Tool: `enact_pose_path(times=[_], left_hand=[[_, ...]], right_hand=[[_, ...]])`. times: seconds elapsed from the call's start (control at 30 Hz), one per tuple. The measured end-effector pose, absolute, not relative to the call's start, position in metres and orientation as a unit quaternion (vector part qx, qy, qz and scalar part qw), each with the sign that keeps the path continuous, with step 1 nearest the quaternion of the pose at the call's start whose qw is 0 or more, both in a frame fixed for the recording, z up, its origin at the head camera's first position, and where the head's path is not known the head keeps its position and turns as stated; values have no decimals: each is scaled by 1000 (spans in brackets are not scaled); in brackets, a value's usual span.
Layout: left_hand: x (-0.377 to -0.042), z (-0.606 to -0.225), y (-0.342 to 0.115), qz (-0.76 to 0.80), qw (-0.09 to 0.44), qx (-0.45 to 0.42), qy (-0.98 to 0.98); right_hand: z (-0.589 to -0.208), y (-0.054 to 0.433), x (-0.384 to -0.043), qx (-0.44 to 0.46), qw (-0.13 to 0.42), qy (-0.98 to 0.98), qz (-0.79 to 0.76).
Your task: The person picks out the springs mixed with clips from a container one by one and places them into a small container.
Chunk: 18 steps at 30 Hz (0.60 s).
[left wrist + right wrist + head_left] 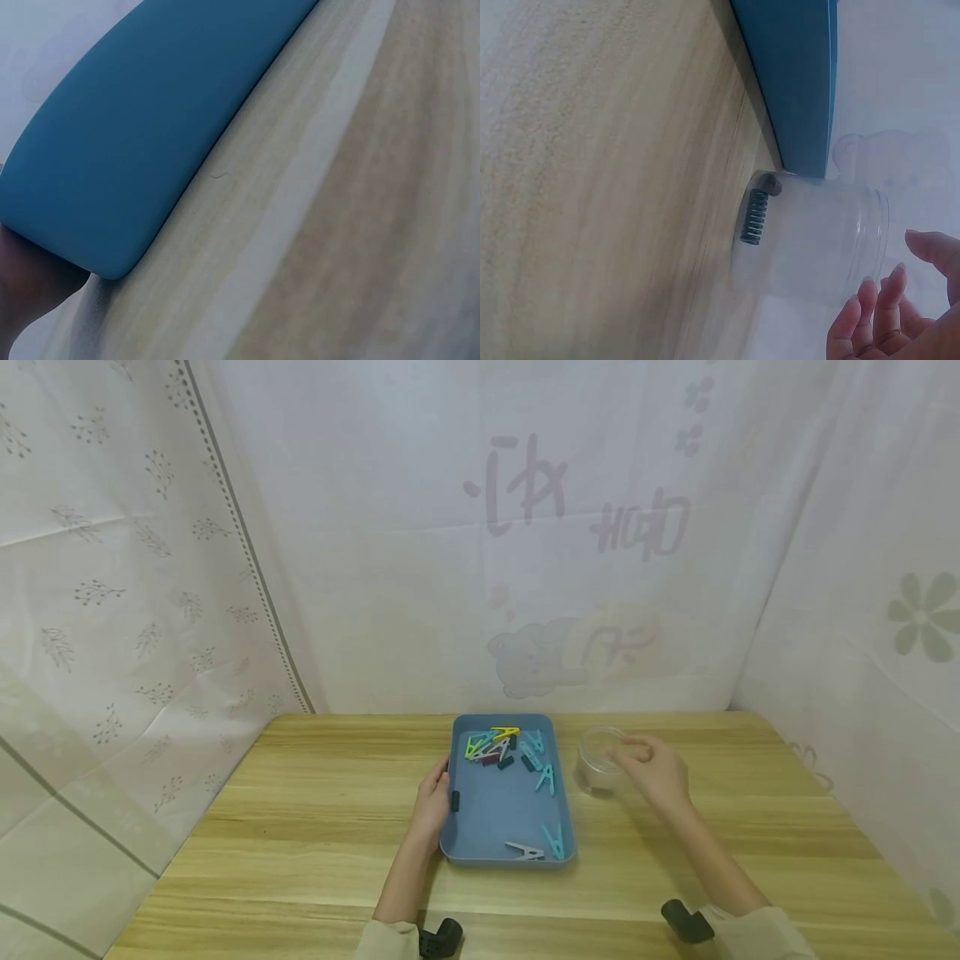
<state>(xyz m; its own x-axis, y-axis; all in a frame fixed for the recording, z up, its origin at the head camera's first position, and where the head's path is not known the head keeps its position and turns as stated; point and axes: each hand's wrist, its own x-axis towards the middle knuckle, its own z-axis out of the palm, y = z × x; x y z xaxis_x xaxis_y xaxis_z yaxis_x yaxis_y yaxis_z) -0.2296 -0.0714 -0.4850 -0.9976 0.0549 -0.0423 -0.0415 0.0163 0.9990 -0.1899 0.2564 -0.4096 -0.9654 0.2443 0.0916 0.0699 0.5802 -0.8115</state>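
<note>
A blue tray [491, 814] lies on the table, and my left hand [432, 802] grips its left rim. In the left wrist view the tray's outer wall [150, 127] fills the upper left. Inside the tray are teal clothespins [546, 779], a yellow clothespin [506, 732], grey and green ones, and several short dark springs [506, 762]. Right of the tray stands a clear jar [597, 768]. A dark green spring [754, 217] and a brownish piece [772, 185] lie at its bottom. Beside the jar's rim is my right hand [656, 772], thumb and fingers apart with nothing visible between them.
The wooden table [300, 827] runs back to a white printed curtain [390, 610]. Curtains also hang at both sides. A grey clothespin [527, 852] and a teal one lie at the tray's near end. A dark spring [455, 801] sits against its left wall.
</note>
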Motion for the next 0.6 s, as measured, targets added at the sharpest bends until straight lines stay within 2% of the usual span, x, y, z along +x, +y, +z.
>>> enact_pose_path(times=[0.6], left_hand=[[-231, -486, -72, 701, 36, 11, 712]], right_hand=[[-394, 250, -196, -72, 110, -895, 427]])
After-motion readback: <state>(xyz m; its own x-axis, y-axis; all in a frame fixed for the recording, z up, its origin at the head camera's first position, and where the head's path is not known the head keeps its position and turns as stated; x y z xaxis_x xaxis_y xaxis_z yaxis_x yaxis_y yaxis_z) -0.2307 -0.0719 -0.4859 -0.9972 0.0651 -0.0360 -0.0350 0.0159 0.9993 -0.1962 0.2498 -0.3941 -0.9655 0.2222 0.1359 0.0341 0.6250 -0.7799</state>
